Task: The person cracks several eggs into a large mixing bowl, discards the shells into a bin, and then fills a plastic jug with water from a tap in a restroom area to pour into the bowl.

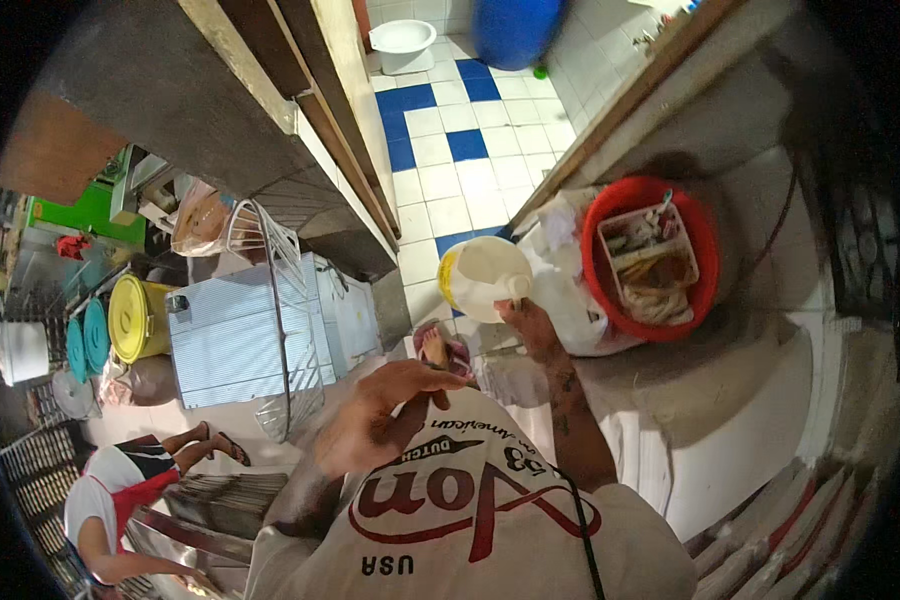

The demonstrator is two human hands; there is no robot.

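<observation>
At the bottom of the frame lies the person's own white printed shirt (pixel 470 520), and just above it the left hand (pixel 375 420) hovers with fingers loosely curled and thumb forward, holding nothing that can be seen. The right hand (pixel 532 325), higher and a little right of centre, is closed round the neck or handle of a pale plastic jug (pixel 482 277); the exact grip is hidden behind the jug's base. The jug lies directly above the right hand in the picture, its long axis running from the fingers toward the upper left, cap end nearest the hand, so the right hand is far nearer to it than the left. Just right of the jug stands a red basin (pixel 700 290) holding a white tray of utensils, with a pale plastic bag bunched between basin and jug. Under the hands a sandalled foot (pixel 440 350) shows on a pale concrete floor. Left of centre stands a wire rack (pixel 280 320) against a corrugated box, with yellow and teal lids beyond. Further up the frame, blue and white floor tiles (pixel 450 150) lead to a blue drum (pixel 515 30). Another person in a red apron (pixel 135 495) crouches at lower left
</observation>
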